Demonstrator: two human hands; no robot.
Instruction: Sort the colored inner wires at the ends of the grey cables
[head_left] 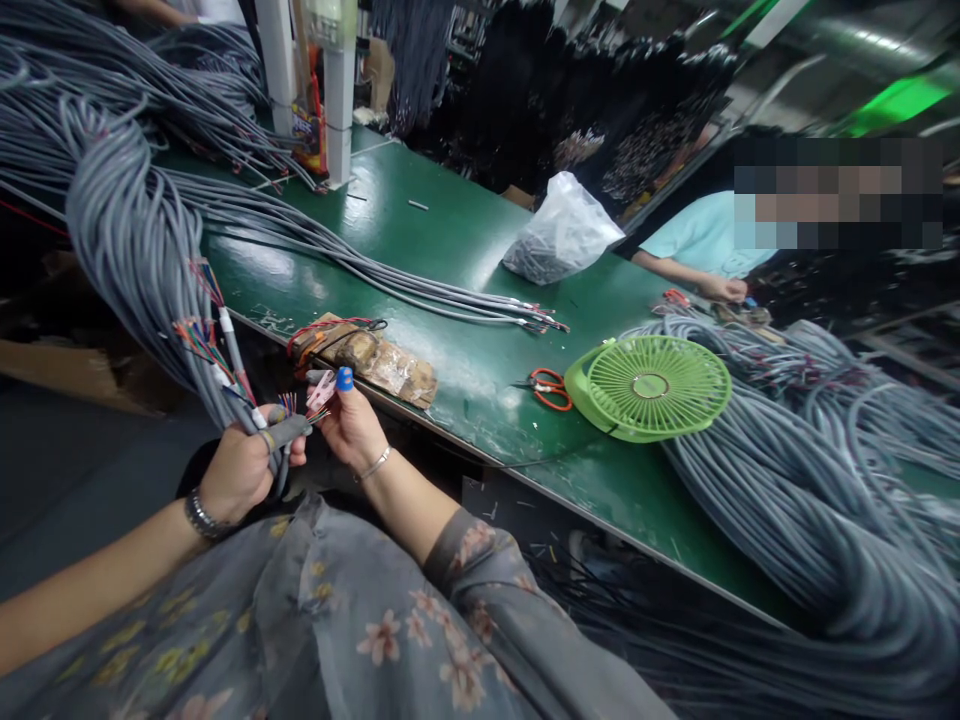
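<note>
My left hand (244, 465) is closed around grey cables near the table's front edge, with grey wrapping on its thumb. Thin coloured wires (288, 402) fan out of the cable end by its fingers. My right hand (354, 430), with blue wrapping on a fingertip, pinches a small pale pink piece (322, 388) close to those wires; its exact kind is too small to tell. A thick bundle of grey cables (135, 210) hangs over the edge at the left, its coloured wire ends beside my left hand. A taped cardboard block (390, 366) lies just beyond my right hand.
On the green table (465, 385) lie orange-handled scissors (551, 389), a green fan (649, 387) and a row of grey cables (390, 275). A plastic bag (562, 232) stands behind. More cable bundles (795, 480) cover the right side, where a co-worker's hand (724, 288) is busy.
</note>
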